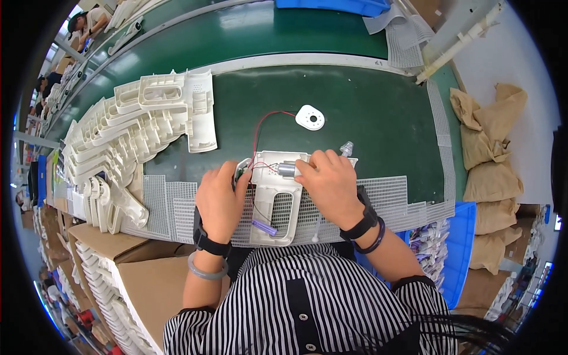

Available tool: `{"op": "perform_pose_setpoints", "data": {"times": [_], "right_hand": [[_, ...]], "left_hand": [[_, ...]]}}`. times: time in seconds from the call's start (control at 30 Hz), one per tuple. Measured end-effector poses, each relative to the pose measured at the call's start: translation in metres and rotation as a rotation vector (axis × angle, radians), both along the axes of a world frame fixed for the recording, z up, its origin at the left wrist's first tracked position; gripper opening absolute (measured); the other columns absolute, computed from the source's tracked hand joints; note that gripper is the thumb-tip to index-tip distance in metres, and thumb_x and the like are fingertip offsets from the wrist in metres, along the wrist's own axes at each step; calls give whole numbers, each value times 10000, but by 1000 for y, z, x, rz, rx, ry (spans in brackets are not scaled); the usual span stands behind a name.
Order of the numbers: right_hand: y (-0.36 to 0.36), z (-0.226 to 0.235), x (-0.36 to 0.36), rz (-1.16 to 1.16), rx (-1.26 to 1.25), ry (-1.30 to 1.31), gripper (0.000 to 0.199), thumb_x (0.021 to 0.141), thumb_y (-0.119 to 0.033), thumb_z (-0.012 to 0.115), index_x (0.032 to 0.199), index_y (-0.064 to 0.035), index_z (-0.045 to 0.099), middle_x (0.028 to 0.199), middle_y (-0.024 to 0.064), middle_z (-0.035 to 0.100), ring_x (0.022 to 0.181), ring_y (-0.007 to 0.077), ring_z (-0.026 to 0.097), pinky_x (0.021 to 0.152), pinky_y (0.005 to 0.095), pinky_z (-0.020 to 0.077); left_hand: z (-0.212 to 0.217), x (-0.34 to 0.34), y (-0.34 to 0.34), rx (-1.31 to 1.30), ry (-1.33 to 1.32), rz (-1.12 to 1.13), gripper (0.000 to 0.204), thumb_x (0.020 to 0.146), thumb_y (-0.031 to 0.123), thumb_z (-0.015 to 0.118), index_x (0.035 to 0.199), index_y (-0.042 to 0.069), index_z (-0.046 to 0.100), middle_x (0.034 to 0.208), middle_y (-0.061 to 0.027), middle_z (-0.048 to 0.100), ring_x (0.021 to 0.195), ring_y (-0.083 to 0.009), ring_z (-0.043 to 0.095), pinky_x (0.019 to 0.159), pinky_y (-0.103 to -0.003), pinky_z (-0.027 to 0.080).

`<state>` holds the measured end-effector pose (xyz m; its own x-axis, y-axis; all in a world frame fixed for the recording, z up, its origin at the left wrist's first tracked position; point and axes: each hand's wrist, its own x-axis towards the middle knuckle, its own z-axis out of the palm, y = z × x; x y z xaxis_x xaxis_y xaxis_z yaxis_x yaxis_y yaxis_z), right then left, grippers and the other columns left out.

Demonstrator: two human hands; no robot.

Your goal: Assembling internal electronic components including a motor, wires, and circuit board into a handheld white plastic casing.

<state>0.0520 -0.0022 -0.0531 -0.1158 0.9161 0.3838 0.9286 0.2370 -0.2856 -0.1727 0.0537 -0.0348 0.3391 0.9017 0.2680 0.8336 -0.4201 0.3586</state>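
A white gun-shaped shell half (265, 200), its hollow side up, lies before me at the mat's near edge. My right hand (332, 184) grips a silver cylindrical motor (287, 170) in the shell's upper part. At the shell's left end, my left hand (222, 195) pinches a small white part with a dark inside (242, 170), partly hidden by the fingers. Thin wires run from there to the motor. A red wire (257, 131) leads to a white rounded disc (310, 118) with holes. One purple cylindrical battery (264, 228) rests over the handle. Beyond my right fingers sits a transparent nozzle-like piece (347, 148).
Overlapping white shell halves (160, 112) are stacked at the left on the green work surface (367, 118). Grey grid matting (381, 192) lines the near edge. Cardboard boxes (148, 290) stand lower left; a blue bin (460, 254) and brown sacks (494, 160) are at the right.
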Motion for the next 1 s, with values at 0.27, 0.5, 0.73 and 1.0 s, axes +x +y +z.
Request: {"op": "perform_pose_setpoints", "data": {"times": [0.27,0.5,0.73,1.0], "right_hand": [[-2,-3,-6,-22,-2,-8,306,735,-244,799,996,-91,746,833,18,558,788,197,587,661,351,406],[-4,-6,-2,-30,-23,8,311,746,-239,790,1013,-85,749,843,22,566,798,198,600,674,358,419],[-4,-6,-3,-50,-27,23,312,757,-249,802,1037,-129,733,835,-3,540,807,178,587,691,353,411],[-4,-7,-3,-52,-18,18,314,754,-238,805,1035,-119,731,845,2,548,807,184,587,694,352,417]], "left_hand": [[-3,1,-7,-140,-104,205,231,930,259,727,1022,97,591,672,-93,670,593,-323,662,523,-410,477],[-21,16,-10,-164,-259,230,244,980,274,681,1082,89,559,668,-95,679,569,-308,669,501,-396,471],[-28,16,-5,-219,-326,203,249,988,238,675,1102,62,540,662,-103,685,554,-273,673,496,-365,464],[-8,14,-8,-358,-544,152,262,992,200,681,1108,21,529,697,-102,718,579,-158,695,508,-278,475]]}}
